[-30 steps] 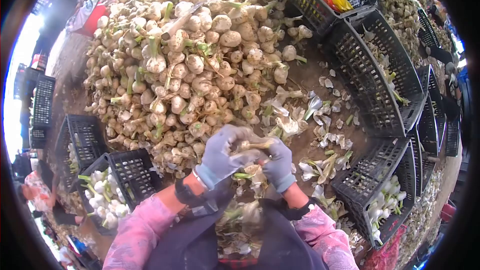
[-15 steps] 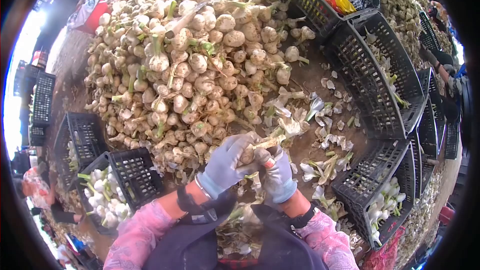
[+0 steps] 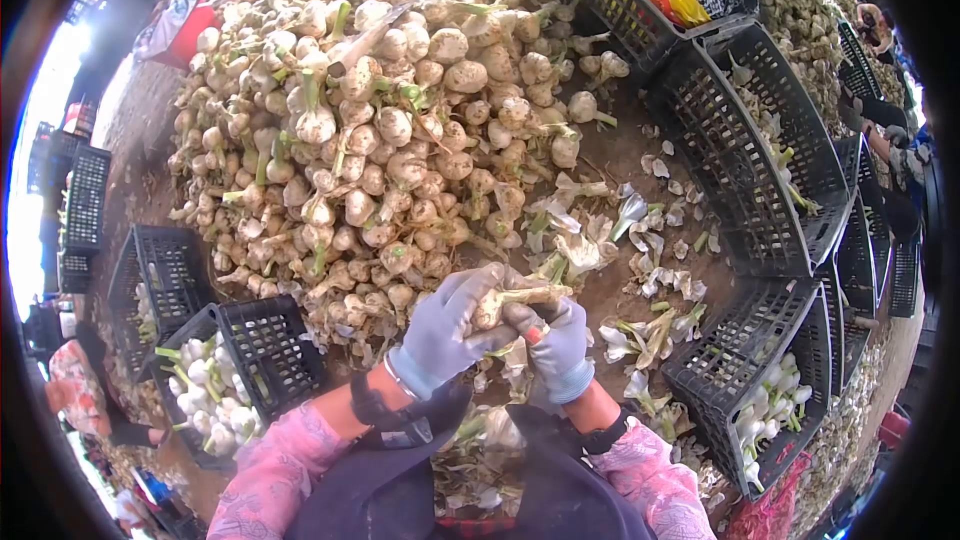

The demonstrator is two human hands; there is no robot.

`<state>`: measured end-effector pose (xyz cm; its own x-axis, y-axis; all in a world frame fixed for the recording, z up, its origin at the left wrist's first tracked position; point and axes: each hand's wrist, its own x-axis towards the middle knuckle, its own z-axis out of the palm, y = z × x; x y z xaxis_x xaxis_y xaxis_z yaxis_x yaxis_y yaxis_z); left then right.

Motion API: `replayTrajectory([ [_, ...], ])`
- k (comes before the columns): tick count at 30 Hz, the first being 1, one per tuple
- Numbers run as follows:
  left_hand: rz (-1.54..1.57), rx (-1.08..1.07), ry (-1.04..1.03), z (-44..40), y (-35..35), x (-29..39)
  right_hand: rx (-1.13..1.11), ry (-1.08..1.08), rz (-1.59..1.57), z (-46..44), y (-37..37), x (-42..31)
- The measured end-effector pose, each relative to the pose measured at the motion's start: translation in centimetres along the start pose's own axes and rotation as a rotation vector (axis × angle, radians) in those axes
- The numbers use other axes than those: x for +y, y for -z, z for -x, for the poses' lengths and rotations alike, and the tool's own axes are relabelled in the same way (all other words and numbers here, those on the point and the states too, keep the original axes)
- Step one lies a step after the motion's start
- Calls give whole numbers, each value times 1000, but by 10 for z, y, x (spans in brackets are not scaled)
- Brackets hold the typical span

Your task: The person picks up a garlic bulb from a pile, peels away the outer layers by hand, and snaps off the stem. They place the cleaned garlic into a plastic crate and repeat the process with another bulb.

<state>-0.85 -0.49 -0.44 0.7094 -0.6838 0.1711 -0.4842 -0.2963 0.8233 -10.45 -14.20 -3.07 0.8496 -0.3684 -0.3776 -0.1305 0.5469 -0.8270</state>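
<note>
My left hand (image 3: 450, 325), in a grey glove, is closed around the bulb end of one garlic (image 3: 490, 308). The stem of that garlic points right, across my gloved right hand (image 3: 555, 340), whose fingers are closed on it from the other side. Both hands touch near my lap. Just beyond them rises a large heap of unpeeled garlic bulbs (image 3: 400, 140). Loose skins and stalks (image 3: 590, 245) lie on the ground to the right of the heap. More skins (image 3: 480, 475) lie between my knees.
At the lower left a black crate (image 3: 270, 350) holds white garlic; another crate (image 3: 740, 370) with white garlic leans at the right. A larger black crate (image 3: 730, 150) stands above it. A red bucket (image 3: 188, 38) is at the upper left. Other people sit at both edges.
My hands first drew together around the garlic, then its bulb came into clearer view between my fingers. The co-worker at the left edge has shifted slightly.
</note>
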Motion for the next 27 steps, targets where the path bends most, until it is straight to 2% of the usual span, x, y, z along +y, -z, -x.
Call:
replayTrajectory([
  [2,19,-56,-3,0,5,0,-8,172,228,-1,2,-2],
  [4,580,-150,367,4,5,-1,-49,391,511,-4,8,-7],
  [5,861,-194,553,5,5,-2,-67,402,482,-5,10,-8],
  [8,1362,-298,732,-4,14,1,-127,442,445,-5,11,-11],
  [10,1606,-274,885,-8,12,-2,-64,286,352,0,7,-13],
  [11,1312,-239,697,-7,8,-5,-34,208,307,3,5,-13],
  [12,1016,-200,513,-4,5,-7,-23,95,116,1,3,-9],
  [13,716,-161,333,-1,4,-7,-16,120,144,3,0,-9],
  [14,542,-96,300,4,3,-3,-8,143,170,7,-4,-11],
  [15,621,-70,380,4,2,-4,2,167,199,8,-8,-15],
  [16,702,-45,462,5,1,-6,-22,229,398,6,-4,-9],
  [17,782,-18,543,5,1,-7,-35,175,297,7,-2,-12],
  [18,806,-50,494,1,8,-2,-48,122,196,9,-2,-16],
  [20,1000,-182,702,-7,20,0,-72,29,32,8,1,-11],
  [22,1092,-280,847,-9,25,-3,-83,107,13,8,-1,-5],
  [23,1191,-325,827,-6,25,-6,-85,143,2,10,-2,-3],
  [24,1287,-371,804,-2,24,-10,-76,273,116,8,-4,-8],
  [25,1382,-417,776,2,24,-15,-24,245,148,4,6,0],
  [26,1451,-568,712,11,22,-27,28,217,181,-3,26,13],
  [27,1368,-554,769,9,24,-15,79,188,215,-7,32,12],
])
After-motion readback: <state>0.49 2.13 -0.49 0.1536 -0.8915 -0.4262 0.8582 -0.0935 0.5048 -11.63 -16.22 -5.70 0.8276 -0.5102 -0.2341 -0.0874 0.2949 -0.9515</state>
